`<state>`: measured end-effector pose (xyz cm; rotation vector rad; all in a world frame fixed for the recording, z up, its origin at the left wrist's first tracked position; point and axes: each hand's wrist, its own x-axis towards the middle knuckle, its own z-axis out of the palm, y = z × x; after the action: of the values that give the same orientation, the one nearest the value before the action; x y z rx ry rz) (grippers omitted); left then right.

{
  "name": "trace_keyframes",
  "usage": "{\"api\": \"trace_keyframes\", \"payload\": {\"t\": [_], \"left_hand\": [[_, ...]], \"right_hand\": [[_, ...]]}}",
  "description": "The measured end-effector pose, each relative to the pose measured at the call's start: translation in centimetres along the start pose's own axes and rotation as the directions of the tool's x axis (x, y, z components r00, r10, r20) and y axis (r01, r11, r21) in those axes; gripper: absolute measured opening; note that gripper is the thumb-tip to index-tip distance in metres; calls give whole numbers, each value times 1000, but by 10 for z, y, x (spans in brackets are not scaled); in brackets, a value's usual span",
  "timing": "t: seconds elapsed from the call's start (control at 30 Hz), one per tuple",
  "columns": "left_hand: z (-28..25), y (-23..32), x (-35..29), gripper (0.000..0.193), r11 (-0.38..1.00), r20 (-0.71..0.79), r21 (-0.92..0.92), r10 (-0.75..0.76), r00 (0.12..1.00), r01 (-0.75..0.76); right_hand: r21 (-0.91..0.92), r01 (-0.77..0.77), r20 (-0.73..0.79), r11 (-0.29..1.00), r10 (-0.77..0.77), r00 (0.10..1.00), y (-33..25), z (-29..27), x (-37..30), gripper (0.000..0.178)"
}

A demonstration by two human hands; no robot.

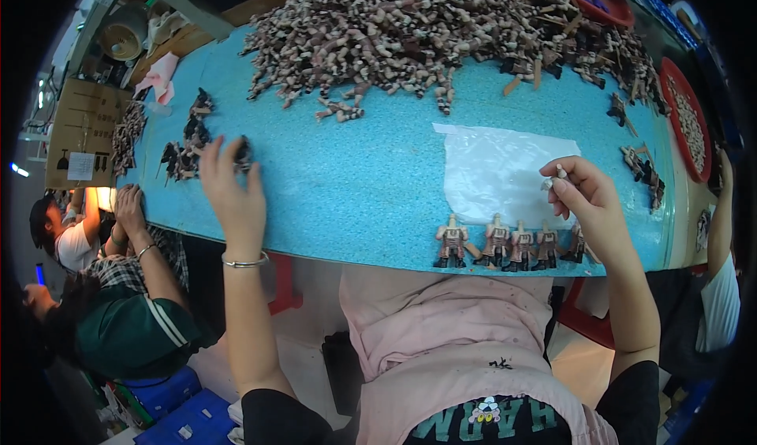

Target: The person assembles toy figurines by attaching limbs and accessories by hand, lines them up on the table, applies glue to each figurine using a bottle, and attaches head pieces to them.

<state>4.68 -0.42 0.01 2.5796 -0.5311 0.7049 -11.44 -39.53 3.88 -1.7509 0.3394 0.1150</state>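
Note:
My left hand [235, 196] is over the left part of the blue table, fingers apart and slightly curled. A dark toy figure [243, 156] shows between its thumb and fingers; I cannot tell whether they touch. Just left of that hand lies a cluster of dark figures [189, 149]. My right hand [587, 202] pinches a small pale plastic piece [559, 171] between thumb and fingertips, above a clear plastic sheet [505, 165]. Along the near edge stands a row of several headless toy figures [520, 248] in brown and black, the rightmost partly hidden by my right hand.
A large heap of pale and dark figure parts [378, 35] fills the table's far side. At right are a red basin [670, 82] of small pale pieces and loose dark figures [643, 173]. Co-workers sit at both sides; a cardboard box [67, 141] stands at left.

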Motion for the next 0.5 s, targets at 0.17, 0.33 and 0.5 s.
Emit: {"api": "trace_keyframes", "payload": {"t": [0.17,0.33,0.5], "left_hand": [[-1,82,-29,55,926,262,-353,237,936,-136],[9,155,-58,71,816,488,-566,448,749,-118],[13,151,-67,69,789,442,-603,451,775,-115]], "right_hand": [[148,-64,38,987,59,998,3,0,-14,29],[236,-97,52,967,87,995,-2,16,-29,34],[288,-49,98,956,22,995,-2,29,-36,26]]}}
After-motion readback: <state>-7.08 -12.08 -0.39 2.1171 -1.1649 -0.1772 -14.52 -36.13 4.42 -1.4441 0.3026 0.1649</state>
